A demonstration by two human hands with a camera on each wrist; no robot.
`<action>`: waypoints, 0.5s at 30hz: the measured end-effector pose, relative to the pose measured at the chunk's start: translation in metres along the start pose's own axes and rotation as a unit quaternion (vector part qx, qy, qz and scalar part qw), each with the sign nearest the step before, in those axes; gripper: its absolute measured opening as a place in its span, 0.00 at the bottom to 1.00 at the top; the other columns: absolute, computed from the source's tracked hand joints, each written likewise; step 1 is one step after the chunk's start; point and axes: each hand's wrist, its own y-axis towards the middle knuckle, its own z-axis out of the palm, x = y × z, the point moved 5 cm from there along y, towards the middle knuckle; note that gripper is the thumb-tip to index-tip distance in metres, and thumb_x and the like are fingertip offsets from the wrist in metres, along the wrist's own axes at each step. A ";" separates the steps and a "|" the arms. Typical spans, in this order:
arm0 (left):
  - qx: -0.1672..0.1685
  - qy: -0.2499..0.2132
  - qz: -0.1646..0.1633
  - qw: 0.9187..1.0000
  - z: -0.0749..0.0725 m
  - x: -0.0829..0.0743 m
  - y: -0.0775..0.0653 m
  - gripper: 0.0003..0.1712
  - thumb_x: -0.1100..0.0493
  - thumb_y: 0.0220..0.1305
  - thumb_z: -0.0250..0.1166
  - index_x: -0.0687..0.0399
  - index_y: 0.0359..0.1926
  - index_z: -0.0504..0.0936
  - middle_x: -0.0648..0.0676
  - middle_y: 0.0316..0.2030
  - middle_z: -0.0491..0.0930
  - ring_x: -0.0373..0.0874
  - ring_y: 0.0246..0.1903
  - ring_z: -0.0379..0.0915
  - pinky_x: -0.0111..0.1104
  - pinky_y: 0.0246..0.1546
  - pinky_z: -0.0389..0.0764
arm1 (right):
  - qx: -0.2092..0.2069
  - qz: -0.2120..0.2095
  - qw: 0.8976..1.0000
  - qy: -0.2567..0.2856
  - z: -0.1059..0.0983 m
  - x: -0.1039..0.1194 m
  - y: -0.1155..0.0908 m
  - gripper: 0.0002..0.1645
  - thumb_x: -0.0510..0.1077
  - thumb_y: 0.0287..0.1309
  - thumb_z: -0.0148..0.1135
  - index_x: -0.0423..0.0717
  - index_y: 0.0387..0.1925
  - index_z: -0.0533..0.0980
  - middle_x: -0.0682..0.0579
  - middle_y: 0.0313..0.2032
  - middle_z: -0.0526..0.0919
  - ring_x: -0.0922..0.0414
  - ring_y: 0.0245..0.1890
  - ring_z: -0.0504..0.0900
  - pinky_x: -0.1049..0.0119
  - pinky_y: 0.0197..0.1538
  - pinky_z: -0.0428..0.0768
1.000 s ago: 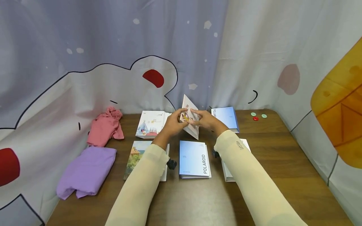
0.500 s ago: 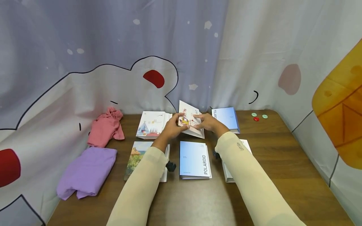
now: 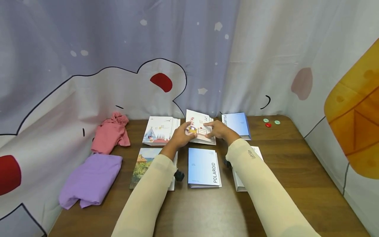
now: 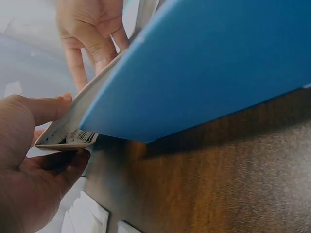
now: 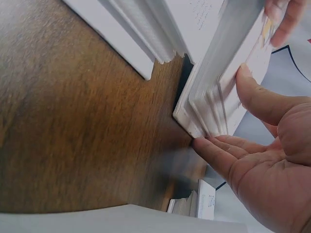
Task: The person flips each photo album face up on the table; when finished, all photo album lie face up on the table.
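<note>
At the back middle of the table, a photo album (image 3: 197, 121) with a white illustrated cover lies between both hands, its far edge slightly askew. My left hand (image 3: 181, 134) grips its left side; in the left wrist view the thumb (image 4: 51, 108) lies on the cover and the fingers are below. My right hand (image 3: 218, 129) holds the right side. The right wrist view shows the right thumb (image 5: 248, 87) on the cover and fingertips at the lower edge, where the album's pages (image 5: 209, 109) show. A blue POLAROID album (image 3: 203, 167) lies just in front.
Another white illustrated album (image 3: 158, 129) stands left of the hands, a blue album (image 3: 236, 123) to the right. In front lie a landscape-covered album (image 3: 145, 161) and a white album (image 3: 239, 181), both partly under sleeves. Pink cloth (image 3: 110, 134), purple cloth (image 3: 92, 179) and buttons (image 3: 267, 124) flank them.
The held album has come down from a steep upright tilt to nearly flat, its illustrated cover now facing up. Both hands have stayed on it and moved little.
</note>
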 end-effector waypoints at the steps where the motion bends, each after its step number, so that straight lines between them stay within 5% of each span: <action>1: 0.000 0.002 -0.002 1.000 0.001 0.001 0.000 0.46 0.48 0.74 0.73 0.47 0.85 0.63 0.61 0.83 0.65 0.63 0.83 0.60 0.59 0.83 0.63 | 0.001 0.000 1.000 -0.001 0.000 -0.001 0.000 0.45 0.43 0.66 0.79 0.58 0.81 0.71 0.35 0.82 0.65 0.36 0.81 0.67 0.41 0.82 0.68; 15: 0.009 0.019 -0.019 1.000 0.011 0.013 0.004 0.49 0.46 0.73 0.74 0.48 0.86 0.61 0.60 0.84 0.63 0.63 0.84 0.57 0.59 0.83 0.62 | -0.016 -0.006 0.997 -0.070 0.002 -0.003 -0.005 0.44 0.48 0.69 0.76 0.54 0.82 0.69 0.36 0.81 0.68 0.37 0.81 0.68 0.42 0.82 0.69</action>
